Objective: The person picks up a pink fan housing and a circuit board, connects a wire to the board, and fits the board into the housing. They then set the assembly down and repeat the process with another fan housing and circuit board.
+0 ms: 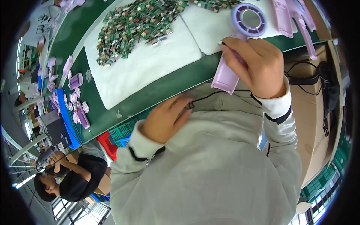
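Observation:
My right hand (pixel 260 65) is closed round a light purple handheld fan (pixel 226 77) at the table's near edge. The fan's round head (pixel 234 19) points away from me, and its open, tray-like handle shell comes toward me below my fingers; the palm hides the middle. Thumb and forefinger meet by the shell's upper left side, and what is between them is too small to make out. Closer to my body, my left hand (pixel 163 119), slightly blurred, pinches the small dark end of a black cable (pixel 210 96). That cable runs right, behind the fan's handle toward my right wrist.
A heap of small green circuit boards (pixel 138 26) covers part of a white mat (pixel 150 69). Pink-purple shell parts (pixel 288 18) lie at the far right; more purple pieces (pixel 77 105) sit left. A cardboard box (pixel 307 123) stands right. Another person (pixel 82 176) works at lower left.

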`<state>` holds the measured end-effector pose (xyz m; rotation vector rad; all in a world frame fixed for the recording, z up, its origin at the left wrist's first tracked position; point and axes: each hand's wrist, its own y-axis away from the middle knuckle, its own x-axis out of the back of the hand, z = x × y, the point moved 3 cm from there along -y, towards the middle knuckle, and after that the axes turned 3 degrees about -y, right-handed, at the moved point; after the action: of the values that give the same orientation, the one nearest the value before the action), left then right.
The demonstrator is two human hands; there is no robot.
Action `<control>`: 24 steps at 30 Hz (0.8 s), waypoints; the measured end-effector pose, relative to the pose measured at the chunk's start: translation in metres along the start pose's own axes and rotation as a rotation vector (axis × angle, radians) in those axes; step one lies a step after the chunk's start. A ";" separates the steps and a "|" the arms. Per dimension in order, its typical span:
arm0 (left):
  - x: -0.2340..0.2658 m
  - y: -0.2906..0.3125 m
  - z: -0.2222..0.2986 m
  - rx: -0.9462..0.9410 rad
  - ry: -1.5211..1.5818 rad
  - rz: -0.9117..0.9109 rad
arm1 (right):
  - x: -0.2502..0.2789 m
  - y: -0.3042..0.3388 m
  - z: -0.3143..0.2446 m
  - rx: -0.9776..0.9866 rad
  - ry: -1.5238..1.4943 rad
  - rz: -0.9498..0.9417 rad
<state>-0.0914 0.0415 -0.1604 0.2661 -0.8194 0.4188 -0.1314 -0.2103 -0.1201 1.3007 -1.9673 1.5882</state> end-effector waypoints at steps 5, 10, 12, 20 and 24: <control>-0.061 0.014 -0.043 0.145 0.014 0.051 | 0.002 0.000 0.004 -0.002 0.032 -0.030; -0.041 0.003 -0.019 0.055 -0.049 0.100 | 0.006 0.000 0.004 0.006 0.018 -0.036; -0.030 -0.004 0.004 -0.015 0.225 0.000 | 0.006 0.000 0.001 -0.022 0.005 -0.050; 0.031 -0.027 0.039 0.093 1.340 -0.340 | 0.008 0.003 0.001 -0.352 -0.298 -0.005; 0.059 -0.049 0.033 0.253 1.682 -0.266 | 0.002 0.009 0.003 -0.327 -0.315 0.064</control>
<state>-0.0547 0.0010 -0.0984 0.1651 0.9126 0.3464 -0.1384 -0.2141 -0.1250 1.4267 -2.3540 1.0718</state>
